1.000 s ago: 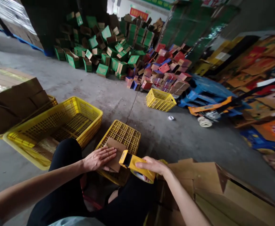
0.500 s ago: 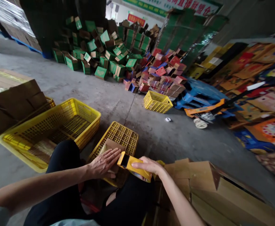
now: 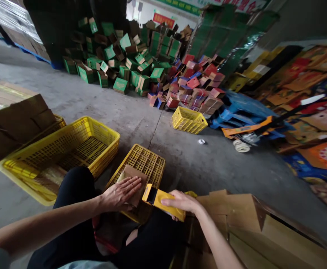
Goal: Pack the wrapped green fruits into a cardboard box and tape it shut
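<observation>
My left hand (image 3: 121, 193) lies flat, fingers stretched out, on a small brown cardboard box (image 3: 136, 196). Shiny clear tape shows at the box's left edge. Underneath is an upturned yellow plastic crate (image 3: 149, 161) with a grid bottom, standing between my knees. My right hand (image 3: 181, 201) is wrapped round a yellow tape dispenser (image 3: 163, 200) with a dark opening at its front end. The dispenser is held just right of the box, its front end pointing toward it.
At my left stands an open yellow crate (image 3: 96, 129) with a taped cardboard piece inside. Cardboard cartons (image 3: 240, 213) are stacked close on my right. Farther off are a small yellow crate (image 3: 190, 120), a white tape roll (image 3: 201, 141), a pallet jack (image 3: 247, 134) and heaps of green boxes (image 3: 121, 85).
My right hand has drawn the tape dispenser slightly right and away from the box. My left hand has shifted a little left, still flat on the box.
</observation>
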### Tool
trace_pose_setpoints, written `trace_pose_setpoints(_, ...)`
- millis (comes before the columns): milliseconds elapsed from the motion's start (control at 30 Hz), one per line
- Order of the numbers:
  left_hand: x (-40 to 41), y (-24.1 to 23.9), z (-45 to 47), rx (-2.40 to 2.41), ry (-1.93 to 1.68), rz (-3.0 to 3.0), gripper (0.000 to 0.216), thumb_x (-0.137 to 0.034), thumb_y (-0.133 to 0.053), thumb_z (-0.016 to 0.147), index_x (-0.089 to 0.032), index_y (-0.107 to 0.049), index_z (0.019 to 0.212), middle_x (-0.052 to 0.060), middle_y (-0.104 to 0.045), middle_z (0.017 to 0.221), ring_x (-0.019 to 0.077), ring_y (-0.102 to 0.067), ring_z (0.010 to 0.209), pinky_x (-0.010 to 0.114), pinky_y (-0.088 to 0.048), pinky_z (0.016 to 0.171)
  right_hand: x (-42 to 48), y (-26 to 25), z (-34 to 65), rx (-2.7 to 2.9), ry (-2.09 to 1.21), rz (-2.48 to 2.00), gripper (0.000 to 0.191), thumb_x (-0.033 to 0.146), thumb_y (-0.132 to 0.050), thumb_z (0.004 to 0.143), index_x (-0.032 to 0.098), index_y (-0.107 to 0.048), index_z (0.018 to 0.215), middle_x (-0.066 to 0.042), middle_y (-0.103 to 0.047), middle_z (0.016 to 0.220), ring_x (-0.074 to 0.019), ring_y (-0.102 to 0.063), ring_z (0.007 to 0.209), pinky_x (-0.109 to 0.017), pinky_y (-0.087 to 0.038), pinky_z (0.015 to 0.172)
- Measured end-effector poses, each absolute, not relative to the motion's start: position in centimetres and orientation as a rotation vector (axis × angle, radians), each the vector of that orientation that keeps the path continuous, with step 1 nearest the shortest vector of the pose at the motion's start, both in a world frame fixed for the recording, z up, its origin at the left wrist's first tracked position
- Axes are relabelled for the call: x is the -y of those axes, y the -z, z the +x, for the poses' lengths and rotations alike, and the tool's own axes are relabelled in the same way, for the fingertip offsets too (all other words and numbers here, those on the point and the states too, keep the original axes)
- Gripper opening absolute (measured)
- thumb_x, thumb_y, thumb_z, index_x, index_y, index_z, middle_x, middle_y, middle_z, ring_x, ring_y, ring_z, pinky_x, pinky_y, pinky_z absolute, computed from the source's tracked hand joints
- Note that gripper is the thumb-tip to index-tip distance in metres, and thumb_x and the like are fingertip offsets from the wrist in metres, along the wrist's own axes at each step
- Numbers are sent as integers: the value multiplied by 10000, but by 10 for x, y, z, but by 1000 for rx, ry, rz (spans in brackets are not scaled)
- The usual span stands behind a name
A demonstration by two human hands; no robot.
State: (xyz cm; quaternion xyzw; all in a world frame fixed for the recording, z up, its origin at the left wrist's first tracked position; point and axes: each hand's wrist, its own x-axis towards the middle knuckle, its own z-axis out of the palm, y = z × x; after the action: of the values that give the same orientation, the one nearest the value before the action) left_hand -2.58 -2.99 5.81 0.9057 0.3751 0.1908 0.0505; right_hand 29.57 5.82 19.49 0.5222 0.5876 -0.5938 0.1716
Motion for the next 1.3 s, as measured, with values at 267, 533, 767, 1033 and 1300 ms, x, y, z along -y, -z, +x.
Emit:
trace_pose_setpoints(267, 33, -66, -21, -1114, -472, 2756, 1073, -529, -809, 864, -229, -223, 1712, 159, -210, 1777, 380, -235, 1632, 543, -230, 1318, -49, -177, 288, -1674, 1674, 1534, 488, 667, -731, 861, 182, -679, 882, -25, -728, 591, -186, -711, 526, -231, -537, 510)
trace_pose_setpoints(533, 30, -63, -8, -1042, -572, 2737, 1132, -709, -683, 902, -118, -164, 1715, 207, -328, 1729, 368, -278, 1619, 504, -257, 1316, -50, -168, 294, -1655, 1722, 1512, 554, 726, -740, 826, 179, -682, 890, -28, -730, 595, -199, -723, 547, -244, -551, 528)
trace_pose_setpoints(767, 31, -59, -14, -1051, -539, 2758, 1113, -687, -678, 915, -129, -154, 1723, 183, -297, 1746, 374, -303, 1609, 503, -268, 1313, -49, -174, 310, -1650, 1755, 1493, 531, 700, -729, 830, 191, -686, 974, -23, -754, 650, -195, -730, 570, -241, -551, 533)
trace_pose_setpoints(1033, 29, -63, -14, -1033, -567, 2721, 1099, -740, -646, 918, -136, -194, 1718, 196, -308, 1735, 375, -316, 1604, 515, -264, 1318, -49, -170, 325, -1618, 1748, 1502, 520, 705, -739, 822, 199, -678, 924, -34, -750, 633, -216, -741, 580, -263, -576, 543)
trace_pose_setpoints(1300, 31, -70, -32, -1102, -920, 2416, 700, -567, -438, 1099, -261, -267, 1706, 115, -342, 1738, 290, -314, 1614, 507, -256, 1334, -47, -155, 291, -1609, 1753, 1515, 417, 574, -719, 913, 174, -672, 808, -28, -722, 577, -179, -716, 521, -249, -600, 557)
